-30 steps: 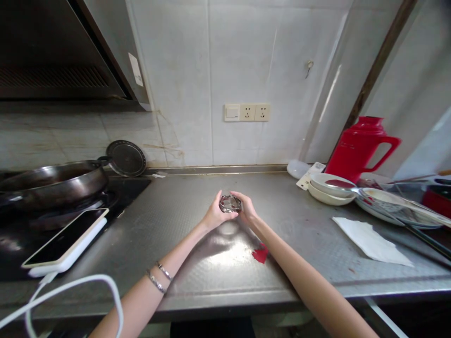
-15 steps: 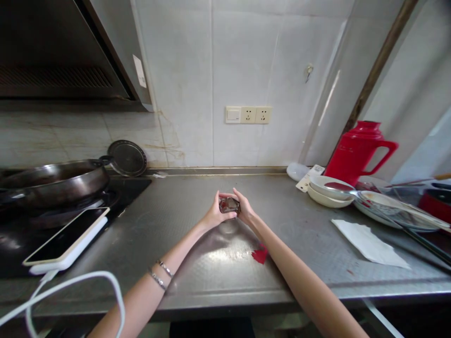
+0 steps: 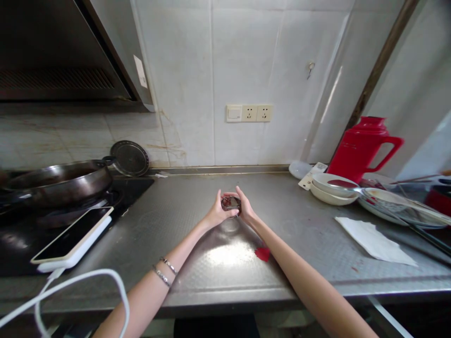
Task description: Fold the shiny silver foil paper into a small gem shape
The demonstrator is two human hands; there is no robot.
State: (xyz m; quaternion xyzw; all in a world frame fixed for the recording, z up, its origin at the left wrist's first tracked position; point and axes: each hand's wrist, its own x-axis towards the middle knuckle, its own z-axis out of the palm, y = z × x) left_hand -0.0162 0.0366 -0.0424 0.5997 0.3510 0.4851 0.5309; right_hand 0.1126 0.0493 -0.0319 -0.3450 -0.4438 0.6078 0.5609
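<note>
My left hand (image 3: 216,212) and my right hand (image 3: 247,209) meet over the middle of the steel counter (image 3: 197,277). Between them they clasp a small, shiny, glass-like container (image 3: 231,203), dark with reddish-brown patches; its exact kind is hard to make out. The left fingers and thumb curl round its left side, while the right palm and fingers press against its right side. Below the container, a faint round reflection shows on the metal. Near my right forearm lies a torn red scrap (image 3: 262,254).
Left are a pan (image 3: 66,180) on the stove, a round black lid (image 3: 130,158) and a phone (image 3: 75,234) with a white cable (image 3: 95,272). At right stand a red thermos (image 3: 359,150), stacked bowls (image 3: 333,195), a plate (image 3: 384,213) and a white napkin (image 3: 375,241).
The view has shifted slightly, moving the surroundings a little within the picture. Both hands keep the same hold on the container, which seems tilted a touch differently.
</note>
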